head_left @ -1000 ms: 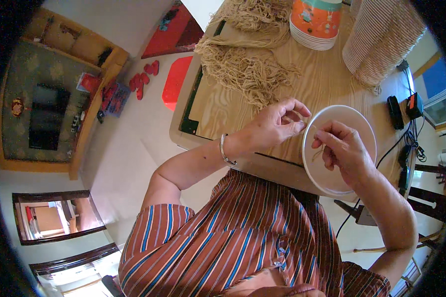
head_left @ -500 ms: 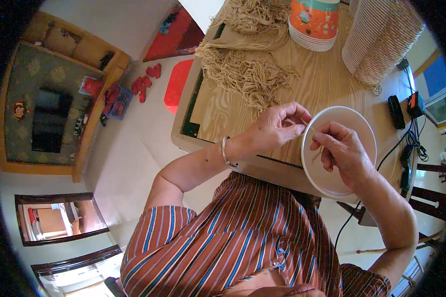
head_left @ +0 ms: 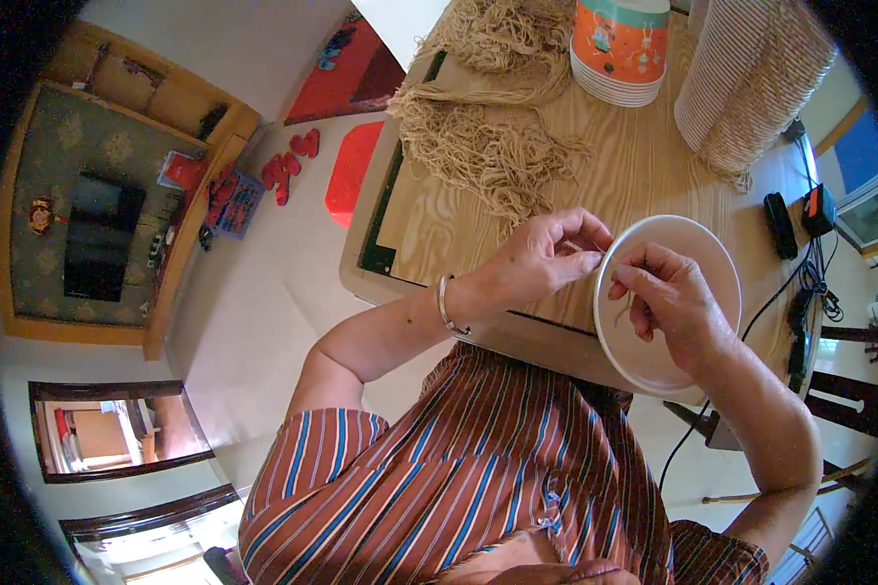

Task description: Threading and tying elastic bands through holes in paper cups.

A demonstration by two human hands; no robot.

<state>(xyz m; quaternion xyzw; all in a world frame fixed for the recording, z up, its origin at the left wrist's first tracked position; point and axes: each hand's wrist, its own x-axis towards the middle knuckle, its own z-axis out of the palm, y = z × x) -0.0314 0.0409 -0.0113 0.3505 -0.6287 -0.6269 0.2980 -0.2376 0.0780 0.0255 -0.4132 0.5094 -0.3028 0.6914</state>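
Downward from the head, the view shows the left hand (head_left: pixel 546 253) at the near-left rim of a white bucket (head_left: pixel 644 363), thumb and fingertips bent toward each other; whether they grip the rim or a bit of cord, I cannot tell. The right hand (head_left: pixel 675 292) is over the bucket's mouth, thumb and forefinger closed on a thin tan cord (head_left: pixel 622 312) whose loose end hangs below. The bucket sits tilted at the table's (head_left: pixel 424 214) edge, its mouth facing the person. A tan yarn heap (head_left: pixel 488 156) lies beyond the left hand. The cord is likely light, soft and limp, best pinched close to its end; the bucket looks light, thin-walled and easily dented, so best held by its rim.
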